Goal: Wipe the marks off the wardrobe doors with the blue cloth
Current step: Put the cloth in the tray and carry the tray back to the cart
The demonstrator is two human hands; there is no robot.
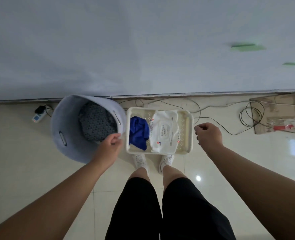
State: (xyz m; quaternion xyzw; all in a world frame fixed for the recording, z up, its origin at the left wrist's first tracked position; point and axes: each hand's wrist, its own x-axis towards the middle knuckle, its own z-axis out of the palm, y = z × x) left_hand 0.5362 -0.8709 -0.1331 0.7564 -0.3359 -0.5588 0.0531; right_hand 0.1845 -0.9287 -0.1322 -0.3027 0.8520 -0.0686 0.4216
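Note:
The blue cloth lies crumpled in the left part of a white plastic basket on the floor, beside a white pack of wet wipes. The pale wardrobe doors fill the upper half of the view, with green marks at the right. My left hand hovers just left of the basket, by the rim of a grey laundry bin, fingers loosely curled and holding nothing. My right hand hangs just right of the basket, fingers curled, holding nothing.
A grey laundry bin with dark patterned fabric inside stands left of the basket. Cables run along the floor by the wardrobe base, with cardboard at the right and a small plug device at the left. My feet stand just behind the basket.

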